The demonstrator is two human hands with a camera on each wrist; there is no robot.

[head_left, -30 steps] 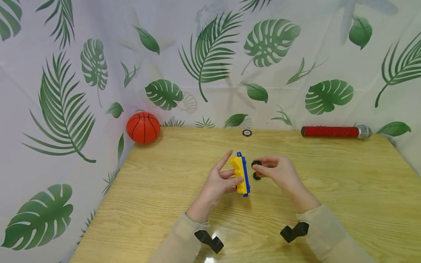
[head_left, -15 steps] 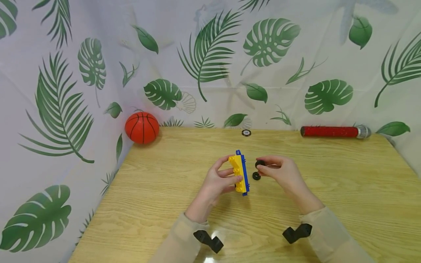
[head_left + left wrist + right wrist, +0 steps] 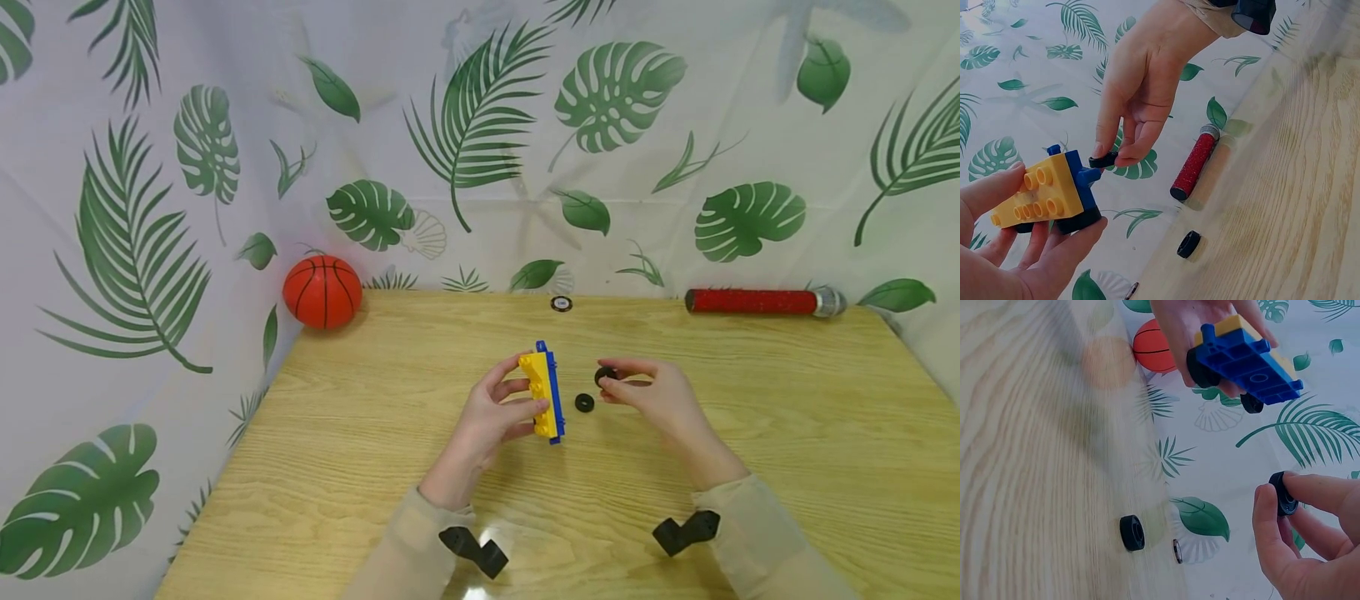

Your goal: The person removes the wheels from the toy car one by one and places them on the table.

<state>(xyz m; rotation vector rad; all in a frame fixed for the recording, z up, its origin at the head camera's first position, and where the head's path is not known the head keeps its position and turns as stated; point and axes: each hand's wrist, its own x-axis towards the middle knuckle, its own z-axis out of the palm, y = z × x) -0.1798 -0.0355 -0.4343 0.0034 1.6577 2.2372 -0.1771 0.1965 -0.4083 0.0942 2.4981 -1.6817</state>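
Note:
My left hand (image 3: 491, 412) grips a toy car (image 3: 546, 395) built of yellow studded blocks (image 3: 1038, 194) on a blue base (image 3: 1254, 365). Two black wheels are fitted along one side of the base, seen in the right wrist view; bare blue axle stubs stick out on the other side. Between thumb and fingers, my right hand (image 3: 660, 400) pinches a black wheel (image 3: 1283, 494), a short way right of the car. Another black wheel (image 3: 584, 403) lies on the table below and between the hands.
On the wooden table (image 3: 337, 467), a small red basketball (image 3: 322, 292) sits at the back left. A round black-and-white chip (image 3: 561, 304) lies at the back middle. Towards the back right lies a red microphone (image 3: 765, 302), near the leaf-print cloth (image 3: 480, 125).
My right hand has moved to the right with its wheel, away from the car and the loose wheel. The left hand has shifted slightly left, its raised index finger now bent against the car.

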